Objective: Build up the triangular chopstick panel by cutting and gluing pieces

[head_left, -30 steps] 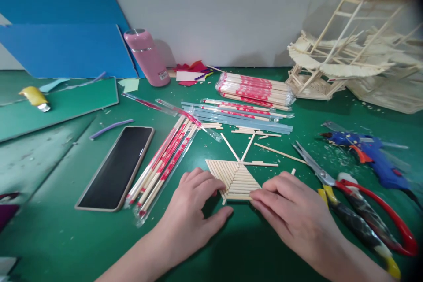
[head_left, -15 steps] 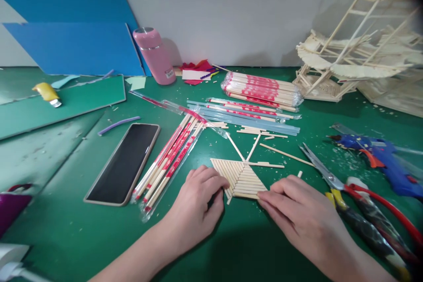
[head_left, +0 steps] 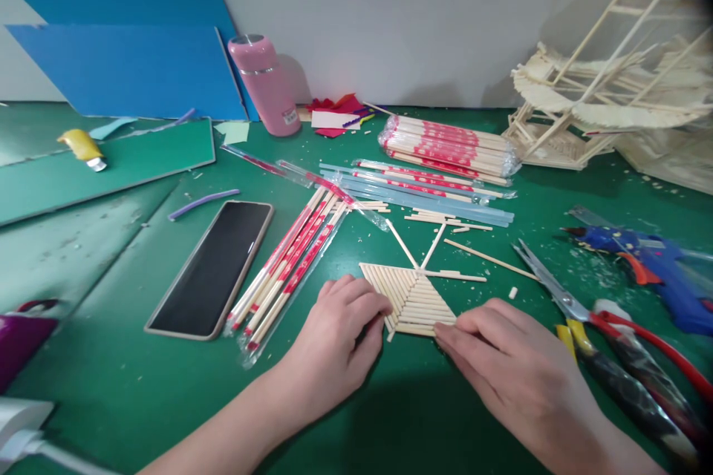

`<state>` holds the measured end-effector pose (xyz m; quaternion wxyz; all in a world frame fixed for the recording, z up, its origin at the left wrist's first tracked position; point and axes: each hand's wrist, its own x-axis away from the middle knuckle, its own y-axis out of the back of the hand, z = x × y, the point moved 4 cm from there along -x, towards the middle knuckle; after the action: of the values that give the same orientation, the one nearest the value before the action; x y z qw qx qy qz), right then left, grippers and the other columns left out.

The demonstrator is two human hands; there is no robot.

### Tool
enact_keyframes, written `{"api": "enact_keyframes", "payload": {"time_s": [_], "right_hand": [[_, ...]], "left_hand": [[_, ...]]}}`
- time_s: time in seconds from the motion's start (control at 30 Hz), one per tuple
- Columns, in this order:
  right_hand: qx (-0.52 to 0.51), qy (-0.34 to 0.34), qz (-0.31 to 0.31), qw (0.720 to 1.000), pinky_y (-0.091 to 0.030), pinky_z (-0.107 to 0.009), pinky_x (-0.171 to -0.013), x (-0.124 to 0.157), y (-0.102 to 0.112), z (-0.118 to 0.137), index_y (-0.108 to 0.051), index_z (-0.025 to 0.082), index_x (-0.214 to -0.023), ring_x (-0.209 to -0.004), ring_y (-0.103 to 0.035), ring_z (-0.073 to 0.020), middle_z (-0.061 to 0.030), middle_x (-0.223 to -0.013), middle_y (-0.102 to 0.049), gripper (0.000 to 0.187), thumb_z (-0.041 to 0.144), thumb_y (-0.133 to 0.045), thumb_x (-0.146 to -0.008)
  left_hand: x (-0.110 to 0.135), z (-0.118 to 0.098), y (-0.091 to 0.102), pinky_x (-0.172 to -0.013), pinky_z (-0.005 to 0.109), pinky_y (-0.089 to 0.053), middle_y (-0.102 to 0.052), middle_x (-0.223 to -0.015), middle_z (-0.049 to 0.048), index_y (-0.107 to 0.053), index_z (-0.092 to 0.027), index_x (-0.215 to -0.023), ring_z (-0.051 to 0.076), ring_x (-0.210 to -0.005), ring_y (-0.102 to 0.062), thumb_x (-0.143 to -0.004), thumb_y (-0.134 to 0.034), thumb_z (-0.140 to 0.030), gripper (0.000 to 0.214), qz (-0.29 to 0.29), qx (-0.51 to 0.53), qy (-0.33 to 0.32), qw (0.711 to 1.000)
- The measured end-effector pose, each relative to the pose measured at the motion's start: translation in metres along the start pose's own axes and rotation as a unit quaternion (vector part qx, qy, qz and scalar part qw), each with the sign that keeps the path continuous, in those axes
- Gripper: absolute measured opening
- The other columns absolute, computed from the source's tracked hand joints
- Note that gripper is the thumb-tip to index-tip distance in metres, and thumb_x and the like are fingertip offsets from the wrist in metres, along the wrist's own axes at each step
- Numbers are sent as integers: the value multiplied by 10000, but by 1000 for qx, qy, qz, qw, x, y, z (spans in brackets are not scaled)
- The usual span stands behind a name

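A fan-shaped panel of chopstick pieces (head_left: 417, 308) lies flat on the green table, two slanted sections meeting along a seam. Bare sticks spread from its top like spokes. My left hand (head_left: 337, 338) is closed with thumb and fingertips at the panel's lower left edge. At the lower right corner, the fingers of my right hand (head_left: 515, 360) pinch the end of the bottom stick. Scissors (head_left: 557, 293) lie open to the right of my right hand, and a loose thin stick (head_left: 490, 260) reaches their blades.
Wrapped chopsticks (head_left: 295, 267) and a phone (head_left: 215, 267) lie left. A chopstick bundle (head_left: 448, 148) and blue-grey strips (head_left: 434, 209) are behind. A blue glue gun (head_left: 651, 256) and stick model (head_left: 584, 96) stand right; a pink bottle (head_left: 267, 89) is at the back.
The view has shifted slightly, so things sit a little further right and mostly higher. Both hands keep their places on the stick panel.
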<state>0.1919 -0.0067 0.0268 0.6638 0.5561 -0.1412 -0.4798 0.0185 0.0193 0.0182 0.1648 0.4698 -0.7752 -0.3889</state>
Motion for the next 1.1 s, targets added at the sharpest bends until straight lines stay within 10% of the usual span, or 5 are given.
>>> {"api": "enact_keyframes", "payload": {"time_s": [1.1], "right_hand": [[-32, -14, 25, 999, -418, -296, -588, -3, -6, 2, -650, 182, -840, -666, -511, -150, -30, -695, -589, 180, 101, -489, -841]], "left_hand": [[4, -8, -8, -723, 349, -428, -505, -930, 64, -548, -180, -917, 196, -849, -472, -778, -502, -120, 159, -12, 2, -12, 1000]]}}
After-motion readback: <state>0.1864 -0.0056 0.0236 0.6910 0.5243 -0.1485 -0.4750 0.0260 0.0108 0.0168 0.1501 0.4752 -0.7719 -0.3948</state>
